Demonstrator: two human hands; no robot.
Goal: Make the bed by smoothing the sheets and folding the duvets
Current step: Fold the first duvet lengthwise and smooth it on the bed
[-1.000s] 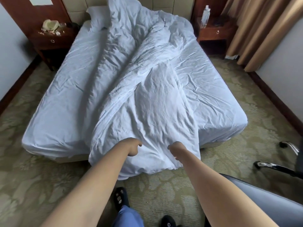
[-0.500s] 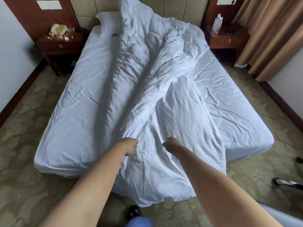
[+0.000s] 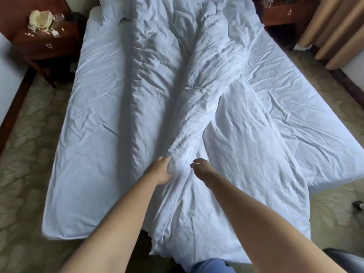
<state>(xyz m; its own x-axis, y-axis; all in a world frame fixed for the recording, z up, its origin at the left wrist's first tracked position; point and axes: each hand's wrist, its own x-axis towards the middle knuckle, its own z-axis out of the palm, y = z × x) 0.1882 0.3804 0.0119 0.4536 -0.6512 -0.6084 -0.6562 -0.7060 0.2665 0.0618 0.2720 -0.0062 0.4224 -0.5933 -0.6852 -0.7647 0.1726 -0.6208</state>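
A crumpled white duvet point(image 3: 206, 79) lies bunched lengthwise down the middle of the bed, its near end hanging over the foot toward the floor. Under it the white fitted sheet point(image 3: 98, 115) shows wrinkled on both sides. My left hand point(image 3: 160, 170) grips a ridge of the duvet near the foot of the bed, fingers curled into the fabric. My right hand point(image 3: 200, 164) pinches the duvet just to the right of that ridge, fingertips together on the cloth. A pillow point(image 3: 116, 8) lies at the head on the left.
A wooden nightstand point(image 3: 45, 40) with crumpled tissue stands at the left of the bed head, another nightstand point(image 3: 283, 14) at the right. Tan curtains point(image 3: 334, 30) hang at the far right. Patterned carpet point(image 3: 23, 154) surrounds the bed. A dark object point(image 3: 357, 204) lies on the floor at right.
I have moved closer and leaned over the bed. Both hands have travelled further up the duvet from its hanging end and come closer together on the ridge.
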